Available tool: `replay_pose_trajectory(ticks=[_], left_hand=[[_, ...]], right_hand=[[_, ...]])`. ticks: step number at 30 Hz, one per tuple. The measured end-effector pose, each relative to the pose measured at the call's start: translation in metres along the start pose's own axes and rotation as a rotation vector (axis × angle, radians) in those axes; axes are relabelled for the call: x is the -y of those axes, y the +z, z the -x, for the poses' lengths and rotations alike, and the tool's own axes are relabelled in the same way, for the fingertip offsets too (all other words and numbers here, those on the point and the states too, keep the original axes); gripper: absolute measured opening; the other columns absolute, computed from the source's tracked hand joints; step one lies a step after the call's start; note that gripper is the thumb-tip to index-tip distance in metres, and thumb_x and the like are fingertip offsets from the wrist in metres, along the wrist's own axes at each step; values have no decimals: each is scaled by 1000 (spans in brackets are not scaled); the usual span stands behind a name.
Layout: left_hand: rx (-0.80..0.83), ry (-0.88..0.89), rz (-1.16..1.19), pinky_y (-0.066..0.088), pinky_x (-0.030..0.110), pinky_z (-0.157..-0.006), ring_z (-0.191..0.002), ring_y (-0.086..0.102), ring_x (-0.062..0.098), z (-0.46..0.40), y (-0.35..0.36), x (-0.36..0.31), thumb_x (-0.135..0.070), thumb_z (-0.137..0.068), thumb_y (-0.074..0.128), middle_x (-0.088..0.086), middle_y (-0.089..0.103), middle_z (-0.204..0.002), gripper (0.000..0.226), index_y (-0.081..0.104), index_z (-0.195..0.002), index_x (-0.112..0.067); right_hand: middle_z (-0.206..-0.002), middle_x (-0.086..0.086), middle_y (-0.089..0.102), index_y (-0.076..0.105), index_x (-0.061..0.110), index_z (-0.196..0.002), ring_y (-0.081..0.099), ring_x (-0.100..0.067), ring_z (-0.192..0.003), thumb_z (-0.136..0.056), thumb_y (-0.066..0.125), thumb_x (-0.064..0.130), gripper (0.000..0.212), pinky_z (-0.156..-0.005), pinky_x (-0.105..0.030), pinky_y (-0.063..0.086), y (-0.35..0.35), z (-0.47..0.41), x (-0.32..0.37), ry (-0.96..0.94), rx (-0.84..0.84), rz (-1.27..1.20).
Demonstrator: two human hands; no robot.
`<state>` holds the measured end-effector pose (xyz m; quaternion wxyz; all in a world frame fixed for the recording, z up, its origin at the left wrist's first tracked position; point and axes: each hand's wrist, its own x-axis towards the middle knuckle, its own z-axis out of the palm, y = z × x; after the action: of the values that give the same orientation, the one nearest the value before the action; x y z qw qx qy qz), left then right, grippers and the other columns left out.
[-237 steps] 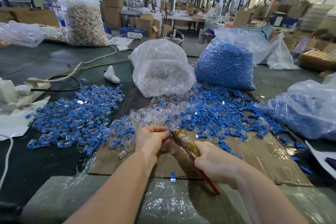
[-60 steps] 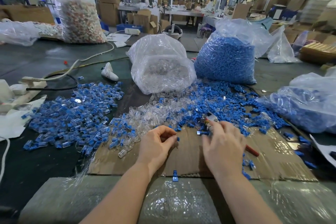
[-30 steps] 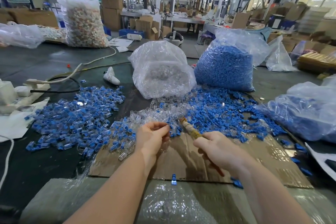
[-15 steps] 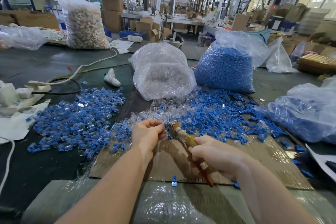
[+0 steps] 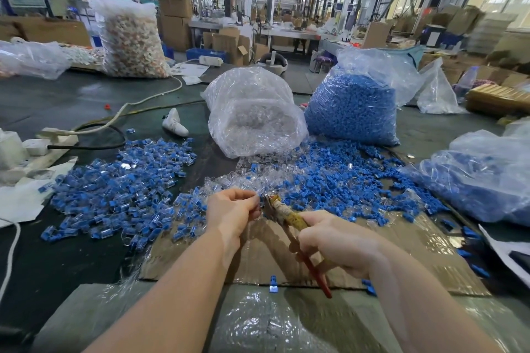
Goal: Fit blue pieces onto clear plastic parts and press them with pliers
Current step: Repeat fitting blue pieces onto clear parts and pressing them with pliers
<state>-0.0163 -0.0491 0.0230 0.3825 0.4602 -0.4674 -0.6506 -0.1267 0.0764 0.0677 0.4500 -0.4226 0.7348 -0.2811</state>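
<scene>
My left hand pinches a small clear plastic part with a blue piece at its fingertips, mostly hidden by the fingers. My right hand grips red-handled pliers, whose tape-wrapped jaws meet the part at my left fingertips. Loose blue pieces lie scattered ahead on the right. Loose clear parts sit just beyond my hands. A heap of assembled blue-and-clear parts spreads out on the left.
A cardboard sheet lies under my hands, with one blue piece at its near edge. Behind stand a bag of clear parts and a bag of blue pieces. Another bag lies right. A power strip and cables sit left.
My right hand picked the pliers up from the cardboard and brought the jaws to my left fingertips. Over the last half second both hands stayed almost still.
</scene>
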Motion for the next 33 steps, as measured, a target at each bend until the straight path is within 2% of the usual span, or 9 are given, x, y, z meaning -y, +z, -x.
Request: replay_pose_trajectory(ticks=[6, 15, 19, 22, 24, 26, 28, 30, 33], left_hand=[[5, 16, -11, 51, 24, -54, -54, 62, 12, 1, 4, 2, 4, -79, 67, 11, 66, -70, 11, 67, -76, -7], [16, 18, 13, 49, 16, -47, -53, 61, 11, 5, 6, 7, 6, -80, 65, 13, 64, -75, 10, 66, -79, -4], [-7, 28, 11, 49, 16, -47, -51, 62, 8, 5, 6, 4, 5, -80, 66, 11, 66, -72, 10, 66, -78, -5], [-18, 55, 27, 50, 17, -48, -49, 61, 8, 5, 3, 3, 4, -81, 65, 9, 65, -68, 11, 65, -77, -6], [-71, 128, -60, 51, 20, -52, -52, 61, 8, 4, -3, 2, 0, -82, 66, 5, 65, -67, 7, 66, -81, -7], [-173, 285, -316, 48, 20, -56, -59, 60, 8, 1, -14, 0, -7, -84, 66, -3, 64, -67, 4, 68, -83, -10], [-271, 446, -546, 40, 15, -60, -69, 58, 8, -1, -27, -3, -10, -86, 64, -6, 64, -76, 6, 69, -87, -13], [-341, 523, -667, 35, 14, -64, -77, 54, 11, -5, -41, -4, -10, -88, 61, 2, 65, -91, 11, 70, -94, -11], [-403, 556, -815, 37, 22, -75, -88, 49, 17, -14, -58, 0, -7, -91, 56, 10, 61, -103, 17, 70, -100, -8]], right_hand=[[-81, -12, 51, 44, 12, -84, 48, -23, -71, -79, 42, 2, 11, -64, -37, 40, 3, 1, -2, 6, -59, 216], [-77, -4, 50, 43, 17, -80, 46, -17, -65, -88, 33, -2, 22, -60, -29, 41, 6, 5, -1, 20, -93, 360], [-70, -1, 48, 44, 17, -76, 43, -12, -56, -85, 41, -2, 21, -52, -23, 37, 7, 9, 1, -3, -69, 274], [-62, 3, 51, 49, 15, -78, 44, -9, -48, -81, 50, -3, 18, -47, -21, 35, 6, 11, 0, -16, -79, 37], [-71, -1, 53, 51, 12, -86, 44, -9, -49, -82, 53, -3, 16, -45, -18, 35, 7, 6, -6, -21, -161, -43], [-85, -6, 54, 51, 13, -95, 46, -10, -59, -85, 55, 2, 15, -50, -19, 38, 5, -3, -16, -37, -323, 32], [-107, -9, 55, 50, 14, -112, 51, -17, -87, -88, 59, 21, 27, -75, -29, 46, 0, -11, -28, 8, -513, 316], [-125, -9, 49, 41, 17, -132, 44, -25, -115, -88, 59, 40, 53, -98, -41, 39, -6, -13, -36, 107, -638, 547], [-137, -10, 41, 32, 21, -140, 36, -28, -127, -89, 52, 51, 63, -102, -43, 32, -11, -14, -46, 190, -725, 668]])
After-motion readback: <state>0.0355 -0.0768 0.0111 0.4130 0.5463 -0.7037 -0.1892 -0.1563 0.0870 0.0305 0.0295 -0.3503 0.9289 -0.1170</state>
